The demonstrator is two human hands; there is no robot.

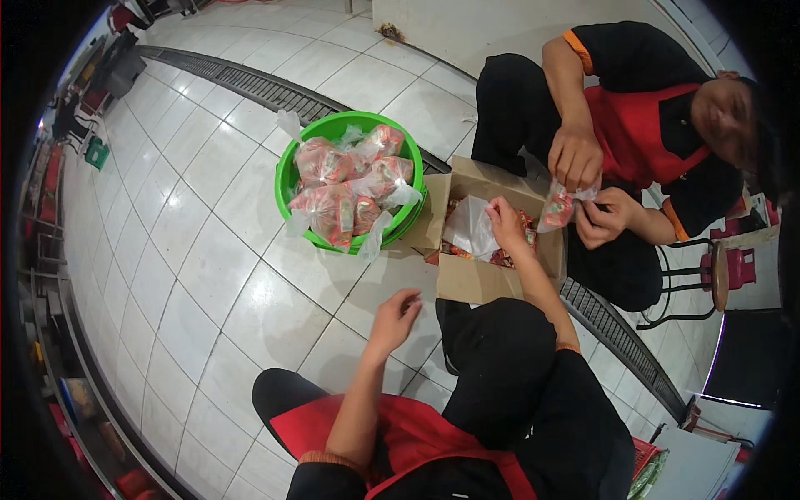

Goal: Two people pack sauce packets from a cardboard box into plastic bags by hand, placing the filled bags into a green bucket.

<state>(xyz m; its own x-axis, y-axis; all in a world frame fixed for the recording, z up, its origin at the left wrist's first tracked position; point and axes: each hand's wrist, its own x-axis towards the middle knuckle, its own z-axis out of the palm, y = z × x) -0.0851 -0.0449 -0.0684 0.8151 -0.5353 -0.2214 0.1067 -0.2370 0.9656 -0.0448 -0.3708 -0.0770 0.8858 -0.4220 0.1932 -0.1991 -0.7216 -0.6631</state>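
Observation:
My right hand (507,224) is over an open cardboard box (478,281), its fingers on a translucent plastic bag (467,228). Small red packets (502,257) lie in the box under and beside the bag. My left hand (396,319) hangs over the tiled floor with its fingers curled loosely apart, holding nothing. Left of the box, a green plastic tub (285,187) holds several knotted clear bags (325,206) filled with red packets.
Across the box sits a co-worker (644,137) in a red apron, whose hands grip a small bag of red packets (556,206). A floor drain grate (625,337) runs beneath the box. A stool (719,275) stands at the right; shelving (81,375) lines the left.

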